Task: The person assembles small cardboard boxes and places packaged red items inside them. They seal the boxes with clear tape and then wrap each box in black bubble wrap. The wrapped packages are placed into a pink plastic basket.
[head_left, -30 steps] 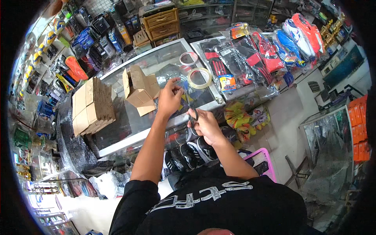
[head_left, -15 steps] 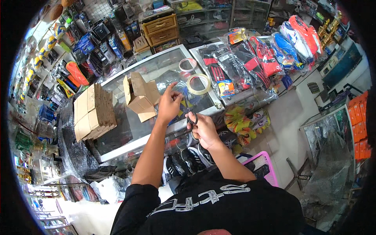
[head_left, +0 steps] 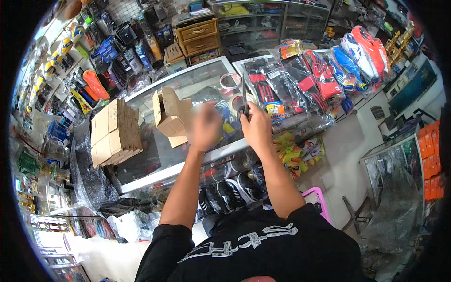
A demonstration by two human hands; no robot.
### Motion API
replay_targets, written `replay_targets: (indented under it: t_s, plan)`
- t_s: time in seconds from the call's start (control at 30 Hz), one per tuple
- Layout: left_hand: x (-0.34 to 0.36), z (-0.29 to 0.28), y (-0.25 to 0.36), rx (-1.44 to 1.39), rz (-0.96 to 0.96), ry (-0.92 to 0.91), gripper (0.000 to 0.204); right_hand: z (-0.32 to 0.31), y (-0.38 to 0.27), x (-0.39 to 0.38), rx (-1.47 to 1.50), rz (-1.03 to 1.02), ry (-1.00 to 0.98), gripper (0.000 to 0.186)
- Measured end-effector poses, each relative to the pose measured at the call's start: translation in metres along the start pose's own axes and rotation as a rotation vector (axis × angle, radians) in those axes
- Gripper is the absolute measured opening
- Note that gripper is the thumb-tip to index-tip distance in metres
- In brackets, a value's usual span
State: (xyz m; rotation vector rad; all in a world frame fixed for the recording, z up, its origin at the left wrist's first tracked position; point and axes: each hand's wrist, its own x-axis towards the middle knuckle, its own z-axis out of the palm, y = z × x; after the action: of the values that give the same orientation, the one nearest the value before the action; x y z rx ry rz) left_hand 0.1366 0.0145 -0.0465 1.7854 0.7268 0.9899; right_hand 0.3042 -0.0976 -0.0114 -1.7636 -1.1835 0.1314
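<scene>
My right hand grips black-handled scissors above the front right part of the glass counter, with the blades pointing away from me. My left hand is over the counter just right of an open small cardboard box; a blur hides its fingers, so whether it holds anything does not show. A tape roll with a pinkish rim lies beyond the scissors. Behind the scissors and my right hand, a second, pale tape roll is partly hidden.
A stack of flattened cardboard boxes sits on the counter's left. Plastic-wrapped gloves and shoes cover the adjoining counter on the right. Sneakers line a shelf below the front edge. A pink-rimmed basket is on the floor.
My right hand has moved away from me and slightly right, carrying the scissors, and their blades now reach past the pale tape roll. My left hand remains beside the small box.
</scene>
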Motion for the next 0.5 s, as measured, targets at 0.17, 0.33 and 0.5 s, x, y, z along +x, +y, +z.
replay_targets:
  t_s: [0.17,0.33,0.5]
  plan:
    - [-0.001,0.000,0.001,-0.022,0.003,-0.009,0.051,0.013,0.003,0.011,-0.243,-0.052,0.032,0.035]
    - [-0.002,0.000,0.006,-0.121,-0.020,-0.014,0.049,0.017,0.001,0.004,-0.234,-0.045,0.058,0.031]
    - [-0.002,-0.001,0.003,-0.106,-0.022,-0.004,0.049,0.014,-0.010,-0.007,-0.202,-0.002,0.093,0.030]
